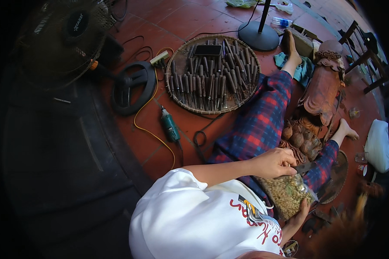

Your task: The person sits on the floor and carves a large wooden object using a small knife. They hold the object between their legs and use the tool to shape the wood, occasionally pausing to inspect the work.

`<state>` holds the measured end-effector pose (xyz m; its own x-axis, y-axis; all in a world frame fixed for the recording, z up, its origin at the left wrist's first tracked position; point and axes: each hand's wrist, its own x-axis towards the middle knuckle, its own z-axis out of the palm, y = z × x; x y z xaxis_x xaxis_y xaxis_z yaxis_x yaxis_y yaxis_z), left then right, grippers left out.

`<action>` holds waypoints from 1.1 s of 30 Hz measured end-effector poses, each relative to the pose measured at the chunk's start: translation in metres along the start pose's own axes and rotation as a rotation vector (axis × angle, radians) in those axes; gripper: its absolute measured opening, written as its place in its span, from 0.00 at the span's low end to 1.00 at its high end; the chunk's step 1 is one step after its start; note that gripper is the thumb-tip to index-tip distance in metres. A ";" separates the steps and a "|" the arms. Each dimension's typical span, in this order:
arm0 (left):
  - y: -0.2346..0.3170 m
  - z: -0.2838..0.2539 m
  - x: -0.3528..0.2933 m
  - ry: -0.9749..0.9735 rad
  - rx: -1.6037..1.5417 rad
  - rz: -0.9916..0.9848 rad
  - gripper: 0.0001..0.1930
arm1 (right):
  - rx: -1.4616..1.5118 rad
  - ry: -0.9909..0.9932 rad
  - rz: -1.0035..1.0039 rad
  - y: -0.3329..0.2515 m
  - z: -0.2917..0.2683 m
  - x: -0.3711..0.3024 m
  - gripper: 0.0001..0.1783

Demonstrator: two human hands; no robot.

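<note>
Looks like you're in a woodcarving workshop, or at least a carving corner down on the floor. Dead giveaway is that round woven tray crammed with chisel-type hand tools. You've also got a green corded power tool lying on the red floor tiles, plus a power strip and a yellow cord nearby. Then there's the big carved reddish-brown wooden piece beside your legs. Can't tell if it's part of a house, tbh.

Room lies between grinder and tray; black cable intrudes.
</note>
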<state>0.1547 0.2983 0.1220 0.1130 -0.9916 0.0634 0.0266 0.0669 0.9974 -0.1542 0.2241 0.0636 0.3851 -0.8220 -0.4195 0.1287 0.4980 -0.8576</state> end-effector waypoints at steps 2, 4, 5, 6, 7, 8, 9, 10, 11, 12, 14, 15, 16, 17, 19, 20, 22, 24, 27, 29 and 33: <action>0.018 0.000 0.002 -0.159 0.013 -0.087 0.09 | -0.129 -0.114 0.039 -0.002 0.018 0.010 0.30; 0.014 0.009 0.003 -0.189 -0.045 -0.092 0.09 | -0.269 -0.119 -0.042 0.000 0.048 0.021 0.41; 0.005 0.018 0.008 -0.151 -0.047 -0.091 0.10 | -0.366 -0.110 -0.147 0.001 0.064 0.025 0.47; -0.001 0.026 0.014 -0.113 -0.052 -0.091 0.10 | -0.345 -0.102 -0.245 0.000 0.073 0.028 0.50; -0.006 0.032 0.020 -0.079 -0.056 -0.093 0.10 | -0.322 -0.091 -0.342 0.000 0.082 0.028 0.53; -0.008 0.038 0.026 -0.077 -0.157 -0.151 0.11 | -0.289 -0.070 -0.439 -0.001 0.089 0.029 0.56; -0.013 0.046 0.029 -0.093 -0.295 -0.181 0.11 | -0.267 -0.045 -0.424 -0.005 0.091 0.024 0.60; -0.020 0.045 0.030 -0.047 -0.303 -0.202 0.10 | -0.284 -0.025 -0.447 0.000 0.087 0.025 0.52; -0.023 0.047 0.030 -0.029 -0.338 -0.225 0.10 | -0.319 0.006 -0.467 0.005 0.080 0.025 0.45; -0.025 0.049 0.028 -0.012 -0.252 -0.202 0.10 | -0.250 -0.044 -0.381 0.010 0.063 0.025 0.30; -0.020 0.053 0.016 -0.023 -0.070 -0.187 0.11 | -0.238 -0.195 -0.364 0.004 0.059 0.026 0.29; -0.014 0.056 0.013 -0.048 0.033 -0.192 0.11 | -0.173 -0.182 -0.376 0.004 0.063 0.022 0.36; -0.014 0.062 0.009 -0.058 0.046 -0.168 0.10 | -0.188 -0.199 -0.398 0.005 0.059 0.019 0.35; -0.016 0.068 0.004 -0.028 0.015 -0.137 0.10 | -0.195 -0.225 -0.423 0.004 0.061 0.019 0.34; -0.022 0.078 -0.003 -0.001 0.085 -0.093 0.12 | -0.282 -0.158 -0.345 -0.001 0.065 0.015 0.27; -0.021 0.079 -0.004 -0.013 0.150 -0.030 0.13 | -0.201 -0.139 -0.292 0.000 0.065 0.011 0.25; -0.018 0.070 -0.007 -0.003 0.163 0.021 0.12 | -0.076 -0.100 -0.215 0.002 0.065 0.010 0.23; -0.010 0.042 -0.014 0.054 0.186 -0.076 0.12 | -0.041 -0.080 -0.223 0.002 0.067 0.012 0.23; -0.043 -0.032 -0.036 0.228 0.217 -0.371 0.16 | -0.066 -0.074 -0.267 0.003 0.066 0.011 0.24; -0.035 -0.056 -0.041 0.111 0.532 -0.540 0.19 | -0.066 -0.079 -0.278 0.004 0.066 0.013 0.24; -0.056 -0.046 -0.049 -0.134 0.541 -0.393 0.43 | -0.073 -0.069 -0.248 -0.007 0.071 0.020 0.25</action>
<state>0.1937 0.3479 0.0611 0.0716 -0.9385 -0.3377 -0.4635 -0.3311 0.8219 -0.0821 0.2239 0.0821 0.4114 -0.8946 -0.1746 0.1613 0.2600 -0.9520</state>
